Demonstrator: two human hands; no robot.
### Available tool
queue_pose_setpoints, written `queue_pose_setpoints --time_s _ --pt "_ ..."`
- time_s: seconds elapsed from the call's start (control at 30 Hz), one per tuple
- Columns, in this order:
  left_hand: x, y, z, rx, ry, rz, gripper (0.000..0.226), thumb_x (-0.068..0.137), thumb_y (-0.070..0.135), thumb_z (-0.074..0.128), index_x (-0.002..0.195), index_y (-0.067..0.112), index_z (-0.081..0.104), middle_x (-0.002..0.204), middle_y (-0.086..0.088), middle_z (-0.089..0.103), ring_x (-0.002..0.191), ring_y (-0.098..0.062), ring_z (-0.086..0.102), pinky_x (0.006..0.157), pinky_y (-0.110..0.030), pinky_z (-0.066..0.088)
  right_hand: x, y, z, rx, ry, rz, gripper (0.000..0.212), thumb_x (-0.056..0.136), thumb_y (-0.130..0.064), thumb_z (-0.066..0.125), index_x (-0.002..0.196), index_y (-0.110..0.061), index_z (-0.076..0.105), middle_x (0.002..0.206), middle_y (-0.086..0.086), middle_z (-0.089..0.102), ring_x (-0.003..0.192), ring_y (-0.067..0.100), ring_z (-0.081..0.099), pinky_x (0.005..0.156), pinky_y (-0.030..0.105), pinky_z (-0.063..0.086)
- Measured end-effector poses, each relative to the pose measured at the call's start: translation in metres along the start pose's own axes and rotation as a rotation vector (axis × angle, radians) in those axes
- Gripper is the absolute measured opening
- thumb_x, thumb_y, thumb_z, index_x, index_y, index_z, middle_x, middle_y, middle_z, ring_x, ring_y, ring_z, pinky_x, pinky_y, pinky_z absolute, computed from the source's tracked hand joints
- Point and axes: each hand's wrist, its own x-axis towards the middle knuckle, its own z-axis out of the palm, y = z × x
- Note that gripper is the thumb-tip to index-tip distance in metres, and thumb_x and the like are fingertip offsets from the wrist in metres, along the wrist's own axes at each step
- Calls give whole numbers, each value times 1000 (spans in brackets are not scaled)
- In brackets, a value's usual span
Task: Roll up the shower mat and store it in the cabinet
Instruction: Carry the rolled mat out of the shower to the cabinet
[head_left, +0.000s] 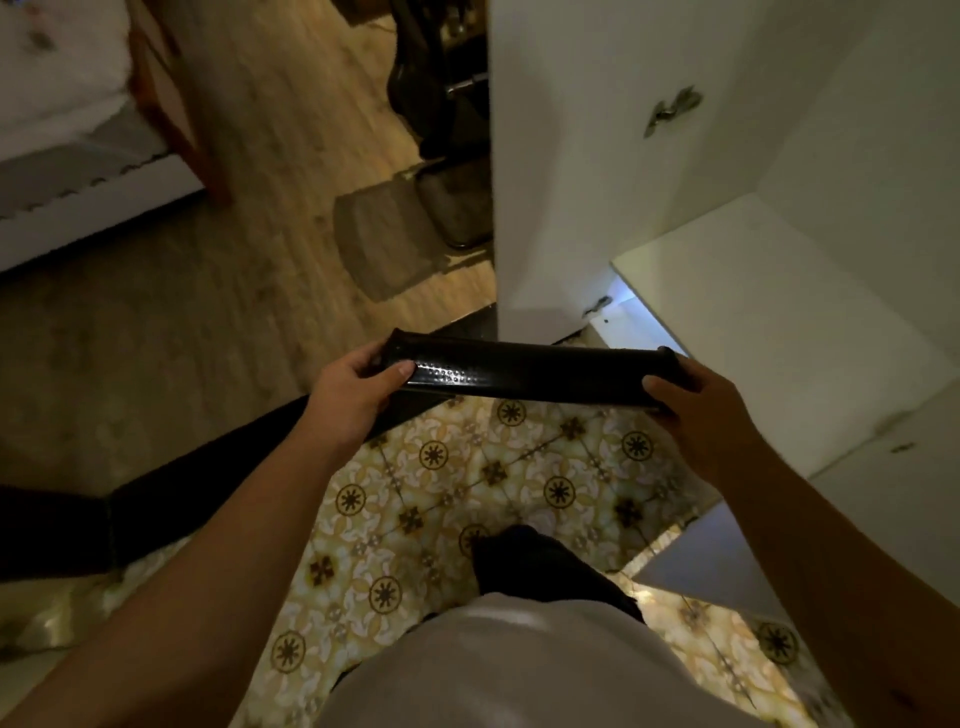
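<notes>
The shower mat (530, 371) is a black, dimpled roll held level in front of me above the patterned floor. My left hand (353, 387) grips its left end, thumb on top. Around its right end my right hand (696, 410) is closed. The white cabinet (779, 322) stands just beyond and to the right of the roll, with its door (587, 171) swung open and a white shelf visible inside.
Patterned yellow tiles (467, 493) lie underfoot, with a dark threshold strip (208, 483) at the left. Beyond it is wood flooring with a grey mat (384, 239) and a bed (78, 130) at the far left. My dark foot (540, 566) is below the roll.
</notes>
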Motion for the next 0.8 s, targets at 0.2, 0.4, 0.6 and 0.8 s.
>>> queue_pose_setpoints --time_s 0.2,0.4,0.6,0.8 --pt "79 33 61 143 -134 -31 40 86 22 68 126 20 61 112 -1 70 94 -12 69 78 -27 56 51 2 -40 178 167 62 45 85 -11 71 128 -19 61 109 -5 70 96 12 69 71 21 57" --pt "145 53 113 228 -258 30 39 89 20 65 128 20 60 119 -5 68 108 -24 64 100 -47 47 75 -14 -70 213 299 79 30 82 -9 74 96 -35 76 96 -5 76 91 14 72 74 29 57" --pt "208 52 166 284 -427 31 35 89 20 66 124 20 63 117 -6 69 110 -26 64 101 -48 46 83 -7 -99 273 435 103 51 84 -9 71 133 -12 56 118 7 67 107 23 65 89 37 52" --pt "274 50 231 363 -611 5 26 87 24 67 104 43 71 91 13 73 78 -8 64 64 -28 48 87 10 -109 356 638 158 29 88 -1 64 102 -25 72 101 -6 75 95 13 70 83 31 53"
